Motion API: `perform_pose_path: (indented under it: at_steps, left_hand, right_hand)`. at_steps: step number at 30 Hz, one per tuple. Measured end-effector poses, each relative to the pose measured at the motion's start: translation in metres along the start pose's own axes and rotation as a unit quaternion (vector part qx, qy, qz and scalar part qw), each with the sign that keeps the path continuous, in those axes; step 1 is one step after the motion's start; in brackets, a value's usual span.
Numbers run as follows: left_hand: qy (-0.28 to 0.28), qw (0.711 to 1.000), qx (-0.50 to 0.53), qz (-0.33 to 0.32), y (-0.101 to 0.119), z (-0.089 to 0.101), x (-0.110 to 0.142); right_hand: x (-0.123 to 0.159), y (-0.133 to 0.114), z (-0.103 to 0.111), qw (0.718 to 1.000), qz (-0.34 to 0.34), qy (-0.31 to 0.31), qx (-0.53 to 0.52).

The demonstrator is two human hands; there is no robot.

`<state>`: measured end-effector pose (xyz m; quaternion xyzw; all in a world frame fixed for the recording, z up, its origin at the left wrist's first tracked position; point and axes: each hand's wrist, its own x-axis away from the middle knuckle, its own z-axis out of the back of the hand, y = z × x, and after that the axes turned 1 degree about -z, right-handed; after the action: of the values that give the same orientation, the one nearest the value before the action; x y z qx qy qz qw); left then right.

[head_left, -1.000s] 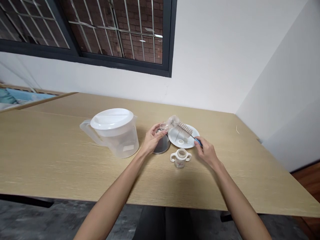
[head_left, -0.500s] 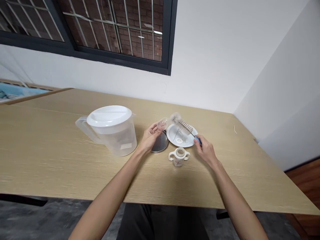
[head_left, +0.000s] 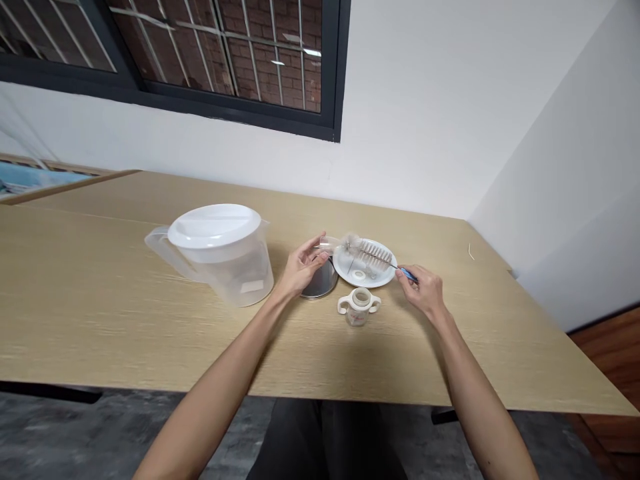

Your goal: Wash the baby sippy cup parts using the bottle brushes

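My left hand (head_left: 301, 267) is shut on a small clear plastic piece (head_left: 327, 244), perhaps a teat or spout, held just above a steel cup (head_left: 320, 285). My right hand (head_left: 424, 291) grips the blue handle of a bottle brush (head_left: 408, 274). The brush's bristled head (head_left: 373, 254) lies over a white plate (head_left: 365, 274) and reaches the clear piece, though I cannot tell if it is inside. A small white ring (head_left: 359, 275) rests on the plate. Just below stands a two-handled cream baby cup (head_left: 359, 307).
A clear plastic jug (head_left: 235, 273) with a white lid stands left of my left hand on the light wood table (head_left: 100, 313). A thin white scrap (head_left: 471, 251) lies at the right. A barred window (head_left: 215, 47) and white walls stand behind.
The bottle brush has swung flatter over the plate, and my right hand has moved right with it. The clear piece stays in my left hand.
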<state>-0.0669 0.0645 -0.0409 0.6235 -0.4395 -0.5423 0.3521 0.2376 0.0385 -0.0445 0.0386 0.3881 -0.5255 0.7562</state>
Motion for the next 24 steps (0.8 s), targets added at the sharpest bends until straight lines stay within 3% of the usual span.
perform_pose_path:
  at_steps: [4,8,12,16,20,24]
  left_hand:
    - [-0.025,1.000,-0.001,0.003,0.002,-0.004,0.002]
    - [0.005,1.000,-0.009,0.002,0.001,-0.003,0.000]
    - [0.025,1.000,-0.017,0.000,-0.001,0.000,-0.003]
    - [0.028,1.000,-0.012,0.007,-0.001,-0.002,-0.004]
    - [0.021,0.999,-0.026,0.011,0.000,-0.004,-0.003]
    - [0.018,0.999,-0.041,0.019,-0.001,-0.003,-0.004]
  right_hand:
    - [-0.006,0.007,0.012,0.996,-0.049,-0.013,-0.080]
    - [-0.017,0.013,0.034,0.975,-0.128,0.040,-0.178]
    - [-0.019,0.020,0.076,0.944,-0.195,0.136,-0.229]
    - [-0.012,0.023,0.131,0.940,-0.206,0.217,-0.165]
    - [-0.014,0.025,0.166,0.949,-0.217,0.191,-0.125]
    - [-0.020,0.029,0.169,0.964,-0.232,0.101,-0.086]
